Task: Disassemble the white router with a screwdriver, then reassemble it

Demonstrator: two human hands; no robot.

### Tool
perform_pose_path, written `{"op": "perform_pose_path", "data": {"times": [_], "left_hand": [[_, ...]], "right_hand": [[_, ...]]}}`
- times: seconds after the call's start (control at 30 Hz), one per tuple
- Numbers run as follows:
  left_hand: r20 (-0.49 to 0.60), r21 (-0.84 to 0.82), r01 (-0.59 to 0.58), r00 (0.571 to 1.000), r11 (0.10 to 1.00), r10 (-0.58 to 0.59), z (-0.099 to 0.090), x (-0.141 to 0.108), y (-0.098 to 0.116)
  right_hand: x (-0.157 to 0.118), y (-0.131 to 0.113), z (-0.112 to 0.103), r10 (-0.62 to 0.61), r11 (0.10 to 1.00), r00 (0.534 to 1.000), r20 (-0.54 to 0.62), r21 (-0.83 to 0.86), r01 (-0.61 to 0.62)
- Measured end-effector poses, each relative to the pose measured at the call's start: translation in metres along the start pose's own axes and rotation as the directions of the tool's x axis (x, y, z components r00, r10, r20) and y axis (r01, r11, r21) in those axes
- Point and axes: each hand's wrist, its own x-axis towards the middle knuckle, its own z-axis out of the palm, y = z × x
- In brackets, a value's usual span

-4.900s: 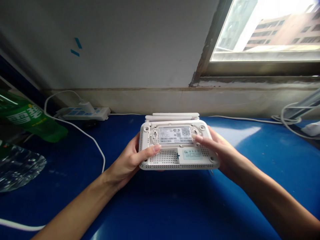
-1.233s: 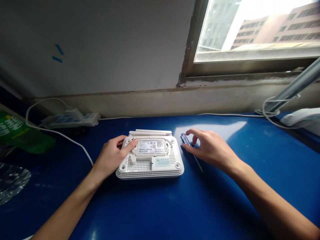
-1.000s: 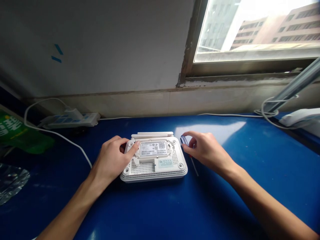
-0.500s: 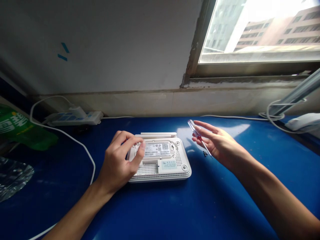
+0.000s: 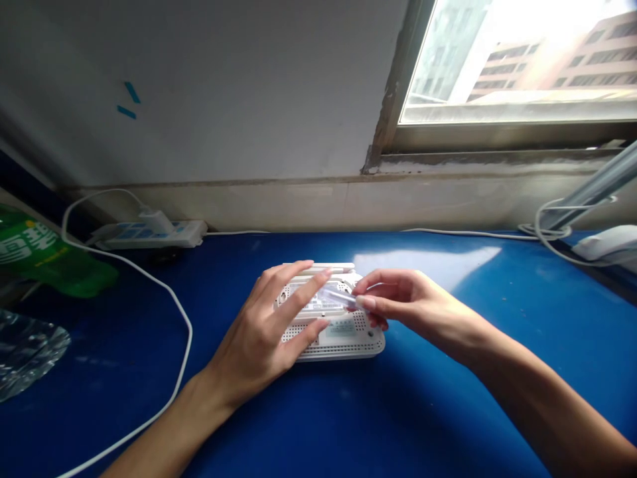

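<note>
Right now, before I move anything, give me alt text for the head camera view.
A left hand spreads over an upside-down white router on a blue table, while a right hand pinches a clear-handled screwdriver above it.

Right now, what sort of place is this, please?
Probably an indoor repair bench by a window: a white router lies upside down on a blue tabletop, a power strip sits by the wall, and the right hand holds a screwdriver.

A white router (image 5: pixel 365 346) dotted with vent holes, on a blue table (image 5: pixel 448 411).
</note>
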Motion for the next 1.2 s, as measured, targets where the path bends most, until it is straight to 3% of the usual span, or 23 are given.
{"op": "perform_pose_path", "data": {"times": [0.1, 0.17, 0.3, 0.4, 0.53, 0.67, 0.8, 1.0, 1.2], "left_hand": [[0.026, -0.053, -0.144, 0.989, 0.988, 0.145, -0.001, 0.001, -0.001], [0.015, -0.074, -0.177, 0.984, 0.981, 0.179, -0.002, 0.001, -0.002], [-0.008, -0.049, -0.137, 0.991, 0.989, 0.137, -0.005, 0.001, -0.01], [-0.029, -0.031, -0.091, 0.996, 0.995, 0.09, -0.008, 0.002, -0.018], [-0.034, -0.03, -0.115, 0.993, 0.993, 0.113, -0.008, 0.002, -0.015], [-0.026, -0.022, -0.148, 0.989, 0.989, 0.148, -0.005, 0.001, -0.006], [-0.007, -0.001, -0.13, 0.992, 0.992, 0.13, -0.006, 0.001, -0.011], [-0.092, 0.032, 0.024, 0.996, 0.999, -0.021, -0.011, 0.003, -0.019], [-0.09, -0.023, 0.024, 0.996, 0.999, -0.026, -0.006, 0.004, -0.009]], "right_hand": [[0.0, 0.003, 0.004, 0.013, 0.998, 0.998, 0.054, -0.065, -0.009], [0.001, 0.005, 0.004, 0.032, 0.997, 0.998, 0.06, -0.075, -0.027], [0.0, 0.005, -0.003, 0.081, 0.992, 0.991, 0.106, -0.108, -0.07], [-0.003, 0.0, -0.007, 0.014, 0.974, 0.996, 0.084, -0.226, 0.005], [-0.005, -0.002, -0.004, -0.023, 0.968, 0.996, 0.085, -0.245, 0.043], [-0.005, 0.0, 0.001, -0.114, 0.876, 0.992, 0.049, -0.466, 0.124], [-0.007, -0.002, -0.003, -0.181, 0.776, 0.981, 0.071, -0.603, 0.187], [-0.009, -0.008, -0.021, -0.139, 0.823, 0.988, 0.069, -0.546, 0.154], [-0.008, -0.016, -0.012, -0.319, 0.884, 0.945, -0.072, -0.383, 0.269]]}}
